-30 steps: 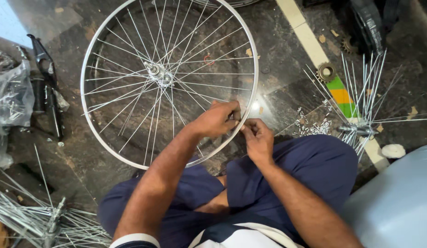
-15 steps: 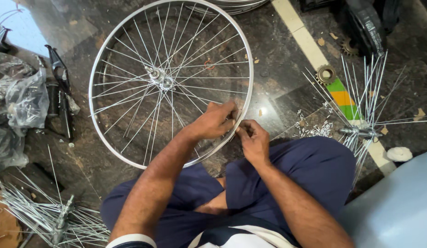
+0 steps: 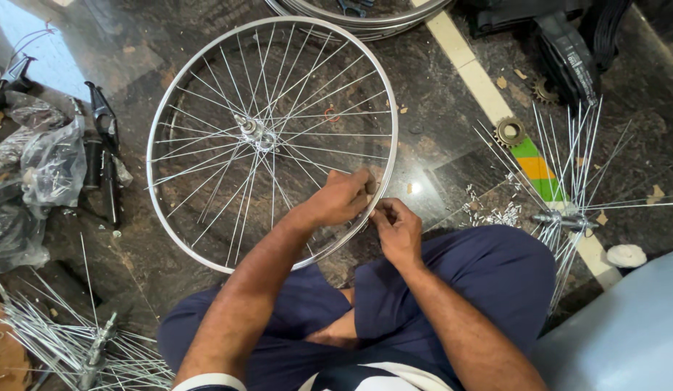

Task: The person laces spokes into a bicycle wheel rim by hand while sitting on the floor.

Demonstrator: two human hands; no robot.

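Bare floor [image 3: 438,156] right of wheel [image 3: 271,137]; spoked hub [image 3: 568,217] blocks farther right

I see my left hand [image 3: 341,197] and right hand [image 3: 399,230] bare, no gloves, rings or watch, forearms uncovered. I wear loose navy blue trousers [image 3: 488,279] and a white top with a dark band at its edge [image 3: 206,381].

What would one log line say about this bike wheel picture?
left hand: on wheel rim, pinching at a spoke end | right hand: fingers at rim edge | wheel: flat on floor | spoked hub: at right
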